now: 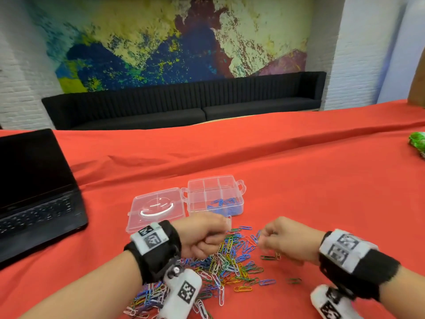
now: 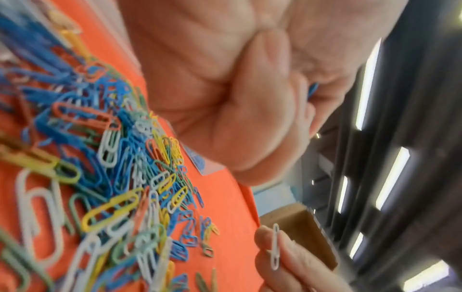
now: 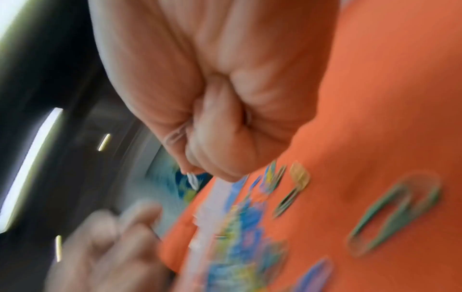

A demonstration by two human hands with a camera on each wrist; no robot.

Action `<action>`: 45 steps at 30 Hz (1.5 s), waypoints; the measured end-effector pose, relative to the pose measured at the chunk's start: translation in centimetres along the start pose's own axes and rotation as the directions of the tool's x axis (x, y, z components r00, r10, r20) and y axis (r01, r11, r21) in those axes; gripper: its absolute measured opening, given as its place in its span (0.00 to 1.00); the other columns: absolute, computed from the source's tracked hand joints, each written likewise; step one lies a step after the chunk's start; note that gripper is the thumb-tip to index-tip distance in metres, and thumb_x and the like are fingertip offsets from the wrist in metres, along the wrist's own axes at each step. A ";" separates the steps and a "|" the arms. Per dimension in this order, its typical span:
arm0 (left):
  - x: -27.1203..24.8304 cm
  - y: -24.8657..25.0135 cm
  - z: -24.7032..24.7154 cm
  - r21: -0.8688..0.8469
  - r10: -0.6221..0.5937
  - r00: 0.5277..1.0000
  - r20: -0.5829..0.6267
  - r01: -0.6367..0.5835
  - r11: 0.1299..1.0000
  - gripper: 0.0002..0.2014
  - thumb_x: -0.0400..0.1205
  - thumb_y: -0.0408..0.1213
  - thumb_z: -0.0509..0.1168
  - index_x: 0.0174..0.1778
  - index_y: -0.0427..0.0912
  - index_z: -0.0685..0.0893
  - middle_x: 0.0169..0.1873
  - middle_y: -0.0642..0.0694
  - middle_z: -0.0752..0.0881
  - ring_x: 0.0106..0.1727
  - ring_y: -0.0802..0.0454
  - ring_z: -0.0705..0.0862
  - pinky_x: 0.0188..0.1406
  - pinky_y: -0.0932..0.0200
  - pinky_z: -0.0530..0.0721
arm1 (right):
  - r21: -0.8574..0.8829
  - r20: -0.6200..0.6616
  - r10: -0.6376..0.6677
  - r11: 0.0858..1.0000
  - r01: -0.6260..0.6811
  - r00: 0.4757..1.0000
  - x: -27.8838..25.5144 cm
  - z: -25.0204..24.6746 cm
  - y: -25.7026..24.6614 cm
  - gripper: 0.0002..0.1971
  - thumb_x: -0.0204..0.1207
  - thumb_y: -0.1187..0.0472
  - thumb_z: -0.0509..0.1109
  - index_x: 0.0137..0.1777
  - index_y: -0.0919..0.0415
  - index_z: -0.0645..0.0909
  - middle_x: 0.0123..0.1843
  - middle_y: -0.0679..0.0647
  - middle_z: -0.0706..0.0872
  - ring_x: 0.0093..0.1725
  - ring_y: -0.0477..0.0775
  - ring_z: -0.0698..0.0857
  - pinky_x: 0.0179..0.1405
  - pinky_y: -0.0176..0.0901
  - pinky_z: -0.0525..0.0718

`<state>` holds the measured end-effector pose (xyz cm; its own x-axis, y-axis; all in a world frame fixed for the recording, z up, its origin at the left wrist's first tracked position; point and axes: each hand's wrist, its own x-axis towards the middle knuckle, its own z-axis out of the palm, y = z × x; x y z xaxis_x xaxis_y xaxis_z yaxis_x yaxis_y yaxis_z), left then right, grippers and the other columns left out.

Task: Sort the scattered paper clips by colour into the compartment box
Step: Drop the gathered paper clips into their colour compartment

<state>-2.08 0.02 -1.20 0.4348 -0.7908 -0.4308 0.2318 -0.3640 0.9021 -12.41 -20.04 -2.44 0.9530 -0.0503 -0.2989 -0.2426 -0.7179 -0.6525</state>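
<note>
A red cloth covers the worktop [image 1: 299, 180], and low in the middle of the head view the paper clips [image 1: 230, 265] lie heaped, pointing every way with no shared long axis. They look light, springy, slick and apt to snag one another, so each is best pinched across its narrow width. The right hand [image 1: 282, 242] is curled, pinching a white clip [image 2: 275, 247] that stands upright in the left wrist view; the left hand [image 1: 202, 238] is fisted round a blue clip [image 2: 312, 90], both well apart from the clear compartment box [image 1: 215, 196] at centre, one cell holding blue clips.
</note>
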 end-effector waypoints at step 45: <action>-4.4 -4.0 3.2 0.993 0.131 0.990 0.048 -0.062 0.099 0.06 0.82 0.44 0.64 0.52 0.49 0.78 0.44 0.44 0.87 0.49 0.43 0.82 0.49 0.51 0.80 | 0.864 0.344 -0.005 0.393 -0.315 0.939 -1.5 0.6 -2.8 0.09 0.72 0.64 0.61 0.31 0.58 0.70 0.26 0.49 0.58 0.19 0.43 0.53 0.12 0.24 0.52</action>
<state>-7.70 3.36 -2.80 0.4189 -0.8546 -0.3070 -0.8680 -0.4761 0.1411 -13.25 -17.48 -0.60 0.8332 0.1954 -0.5172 -0.5524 0.3332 -0.7640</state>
